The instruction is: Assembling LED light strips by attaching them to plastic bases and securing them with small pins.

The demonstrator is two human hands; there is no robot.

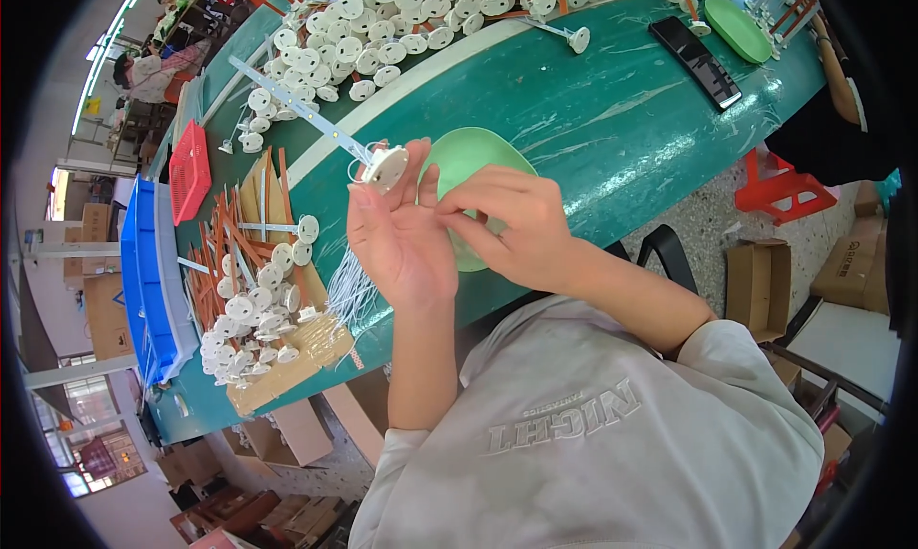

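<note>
My left hand point(409, 248), palm up, holds an LED lamp part between thumb and fingers: a white round base point(386, 169) with a thin pale LED strip point(296, 106) running out to the upper left. A small loop of wire shows beside the base. Close by, my right hand point(512, 219) has its thumb and index finger pinched together near my left fingers. Whatever lies in that pinch is too small to make out. Below both hands a light green dish point(483, 145) rests on the green tabletop point(593, 119), its contents mostly hidden by my right hand.
Many white-based lamp parts point(349, 50) are heaped at the far side. More parts lie on cardboard point(277, 372) at left, near white wires point(352, 289), a red basket point(190, 171) and a blue bin point(143, 281). A phone point(695, 63) and second green dish point(737, 30) lie far right, near another person's arm point(837, 76).
</note>
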